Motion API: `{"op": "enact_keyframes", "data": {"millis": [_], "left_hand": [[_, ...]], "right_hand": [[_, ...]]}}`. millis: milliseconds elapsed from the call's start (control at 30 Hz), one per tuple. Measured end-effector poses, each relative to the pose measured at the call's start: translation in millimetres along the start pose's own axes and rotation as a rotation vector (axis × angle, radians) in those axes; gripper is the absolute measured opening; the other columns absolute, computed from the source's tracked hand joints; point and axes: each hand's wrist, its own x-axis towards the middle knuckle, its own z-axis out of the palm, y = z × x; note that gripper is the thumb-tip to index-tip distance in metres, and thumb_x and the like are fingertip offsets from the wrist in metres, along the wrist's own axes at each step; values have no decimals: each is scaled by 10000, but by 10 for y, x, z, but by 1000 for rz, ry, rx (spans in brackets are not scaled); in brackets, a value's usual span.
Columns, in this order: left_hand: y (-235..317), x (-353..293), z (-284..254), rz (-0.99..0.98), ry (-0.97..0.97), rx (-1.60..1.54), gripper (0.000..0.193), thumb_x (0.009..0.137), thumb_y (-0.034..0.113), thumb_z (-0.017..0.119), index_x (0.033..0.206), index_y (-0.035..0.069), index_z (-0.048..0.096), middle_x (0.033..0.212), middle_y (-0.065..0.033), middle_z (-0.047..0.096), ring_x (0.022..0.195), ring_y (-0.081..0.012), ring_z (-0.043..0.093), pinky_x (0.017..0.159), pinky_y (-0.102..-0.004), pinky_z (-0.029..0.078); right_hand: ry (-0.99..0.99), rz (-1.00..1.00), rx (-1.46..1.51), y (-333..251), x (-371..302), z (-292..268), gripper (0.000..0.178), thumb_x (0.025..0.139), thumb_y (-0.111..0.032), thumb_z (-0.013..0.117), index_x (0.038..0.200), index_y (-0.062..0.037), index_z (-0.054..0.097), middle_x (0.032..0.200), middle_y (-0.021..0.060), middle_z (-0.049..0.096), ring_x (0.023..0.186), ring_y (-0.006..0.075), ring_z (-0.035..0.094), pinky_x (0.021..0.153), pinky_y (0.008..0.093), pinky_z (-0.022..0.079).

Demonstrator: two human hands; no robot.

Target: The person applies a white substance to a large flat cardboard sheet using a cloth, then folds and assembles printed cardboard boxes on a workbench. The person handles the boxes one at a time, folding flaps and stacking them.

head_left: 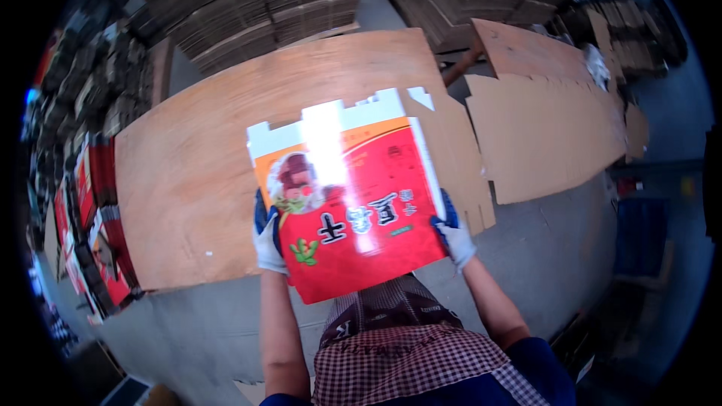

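Clamping red carton blank (347,219) by opposite edges with gloved fingers of left hand (268,239) and right hand (456,237), probably balancing its width.

I am watching through one wide fisheye camera, which is riding on the person's head as the left of a side-by-side pair. It is looking down and forward, catching the dark-and-pale checked cloth apron (406,361) at the near edge. From close above, it is facing the glossy red-and-orange printed cardboard sheet (368,252). Farther out it is taking in the light-brown wooden tabletop (188,180) and, at the far side, tall stacks of flat brown cardboard (308,0). Straight edges are bending toward left and right.
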Motion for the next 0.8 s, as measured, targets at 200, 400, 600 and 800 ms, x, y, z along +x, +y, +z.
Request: {"op": "enact_keyframes", "data": {"millis": [200, 400, 600, 800], "left_hand": [[207, 117, 754, 522, -31, 1316, 606, 906, 211, 684, 1478, 119, 506, 1564, -199, 398, 1474, -400, 309, 1218, -509, 216], [-186, 16, 2183, 440, -381, 1536, 687, 930, 557, 582, 1523, 234, 455, 1669, -127, 216, 1550, -415, 64, 1199, -674, -14], [-270, 6, 2261, 339, -469, 1634, 724, 928, 593, 568, 1551, 257, 414, 1695, -91, 141, 1556, -408, 28, 1188, -694, -38], [-219, 45, 2166, 264, -463, 1664, 713, 922, 591, 579, 1538, 261, 436, 1688, -103, 161, 1551, -421, 41, 1188, -695, -44]], "right_hand": [[146, -46, -338, 227, 22, 257, 750, 919, -90, 717, 1574, -228, 377, 1028, 73, 728, 693, 106, 585, 685, 315, 523], [-7, 82, -800, -346, 101, 41, 537, 918, -308, 683, 1424, -177, 559, 1203, 217, 669, 1022, 398, 663, 893, 439, 534], [412, -15, -677, -163, 943, -1207, 375, 987, -272, 623, 1297, -64, 648, 1027, 121, 711, 864, 250, 672, 813, 382, 534], [-28, 253, 92, -1012, 1173, -1036, 395, 1074, -297, 504, 1268, 8, 664, 1016, 45, 715, 815, 115, 644, 771, 275, 532]]}}
